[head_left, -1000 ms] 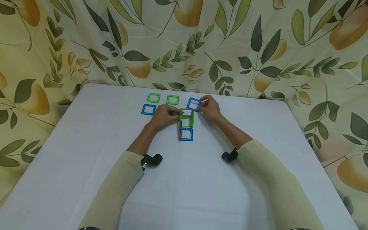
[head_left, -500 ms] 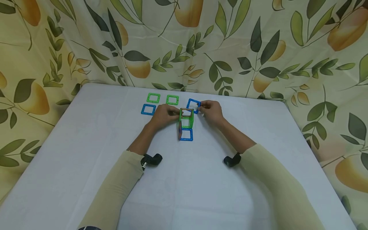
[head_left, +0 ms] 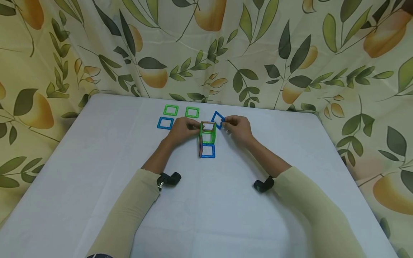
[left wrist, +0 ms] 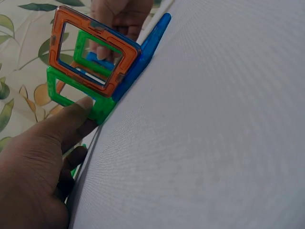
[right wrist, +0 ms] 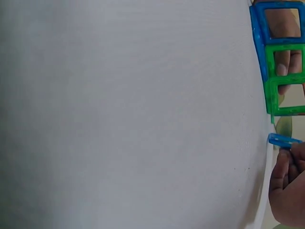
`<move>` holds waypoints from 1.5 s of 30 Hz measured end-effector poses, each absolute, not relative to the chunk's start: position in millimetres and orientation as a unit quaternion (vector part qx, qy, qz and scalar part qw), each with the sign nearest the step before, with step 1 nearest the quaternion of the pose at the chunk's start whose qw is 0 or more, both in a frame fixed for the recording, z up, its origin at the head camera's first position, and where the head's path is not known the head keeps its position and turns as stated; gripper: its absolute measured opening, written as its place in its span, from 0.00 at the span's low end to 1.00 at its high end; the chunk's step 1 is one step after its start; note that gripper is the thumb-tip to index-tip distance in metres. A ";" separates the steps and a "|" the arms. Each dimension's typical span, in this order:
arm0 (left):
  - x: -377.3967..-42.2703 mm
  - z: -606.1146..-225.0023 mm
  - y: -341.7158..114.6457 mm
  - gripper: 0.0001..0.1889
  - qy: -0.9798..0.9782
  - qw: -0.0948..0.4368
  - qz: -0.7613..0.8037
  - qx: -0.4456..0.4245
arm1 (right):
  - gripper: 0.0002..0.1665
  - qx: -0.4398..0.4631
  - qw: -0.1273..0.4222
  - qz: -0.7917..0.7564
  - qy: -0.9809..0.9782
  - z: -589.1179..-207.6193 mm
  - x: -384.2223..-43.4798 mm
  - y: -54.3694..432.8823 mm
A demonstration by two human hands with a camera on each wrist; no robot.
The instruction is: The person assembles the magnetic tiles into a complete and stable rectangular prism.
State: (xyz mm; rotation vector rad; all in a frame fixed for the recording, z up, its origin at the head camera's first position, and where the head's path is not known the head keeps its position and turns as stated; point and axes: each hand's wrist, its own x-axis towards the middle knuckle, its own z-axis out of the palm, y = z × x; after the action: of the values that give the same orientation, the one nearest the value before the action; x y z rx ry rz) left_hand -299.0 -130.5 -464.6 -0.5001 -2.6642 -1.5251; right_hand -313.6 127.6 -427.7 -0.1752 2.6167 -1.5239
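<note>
Tips the blue square (right wrist: 283, 140) more steeply than half a second ago. Nearest, stretches pale sleeves (head_left: 122, 211) over a white table (head_left: 200, 208). Beyond, pinches in left hand (head_left: 181, 129) a structure (head_left: 208, 132) of glossy, translucent, hollow squares, green, orange and blue. Just past its right side, grips the blue square's edge between thumb and fingertips of right hand (head_left: 238, 128). Faces, farther back, a loose blue frame (head_left: 165, 128), two flat green frames (head_left: 171, 105), then a fruit-print curtain (head_left: 193, 53).

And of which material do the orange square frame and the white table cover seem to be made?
Orange square frame: probably moulded plastic, slightly shiny; crisp ridges and grooves run along it.
White table cover: apparently matt fabric, with faint creases; fibre unclear.
</note>
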 end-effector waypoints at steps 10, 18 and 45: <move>-298.6 -463.6 -130.5 0.10 -0.853 0.023 -0.495 -0.166 | 0.11 -0.094 0.018 -0.486 0.869 -428.3 -298.5 131.4; -299.2 -465.7 -130.0 0.09 -0.851 0.023 -0.497 -0.170 | 0.12 -0.114 -0.005 -0.469 0.876 -427.2 -283.0 135.4; -299.3 -466.1 -131.6 0.10 -0.854 0.030 -0.486 -0.184 | 0.09 -0.129 0.024 -0.491 0.861 -425.0 -230.3 134.2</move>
State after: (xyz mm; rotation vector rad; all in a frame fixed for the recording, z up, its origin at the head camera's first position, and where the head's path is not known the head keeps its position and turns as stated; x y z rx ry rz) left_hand -299.3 -131.6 -466.1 -0.5676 -2.6321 -1.4992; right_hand -230.3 134.2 -425.0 -0.3995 2.6665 -1.5185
